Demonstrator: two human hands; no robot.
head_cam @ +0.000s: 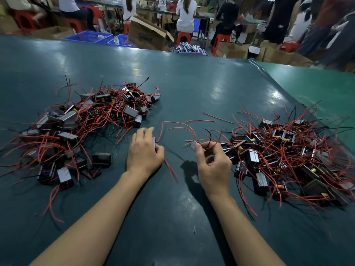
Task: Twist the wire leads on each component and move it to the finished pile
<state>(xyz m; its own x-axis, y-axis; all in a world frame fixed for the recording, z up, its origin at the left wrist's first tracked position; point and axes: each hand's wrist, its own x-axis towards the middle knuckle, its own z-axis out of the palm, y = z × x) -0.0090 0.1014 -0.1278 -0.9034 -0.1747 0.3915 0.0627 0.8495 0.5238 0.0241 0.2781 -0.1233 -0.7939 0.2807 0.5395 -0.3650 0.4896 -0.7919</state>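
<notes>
— What was the setting?
— A dark green table [182,89] in a workshop, boxes [146,35] at the top.
— And the part?
— The right hand [213,166] pinched a small block [195,145] with red wires, frame center; the left hand [144,154] gripped another [154,144].

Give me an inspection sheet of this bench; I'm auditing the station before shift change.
Surface: dark green mat, glossy, far right edge curled up.
Job's things: left pile and right pile of small components with red and black leads.
Clutter: one loose red wire between the piles.
Grippers: left hand grips a component; right hand pinches another component by its body.
Cables: leads tangled within both piles, some trailing onto the mat.
Surroundings: seated workers, red stools, cardboard boxes, blue crates.
</notes>
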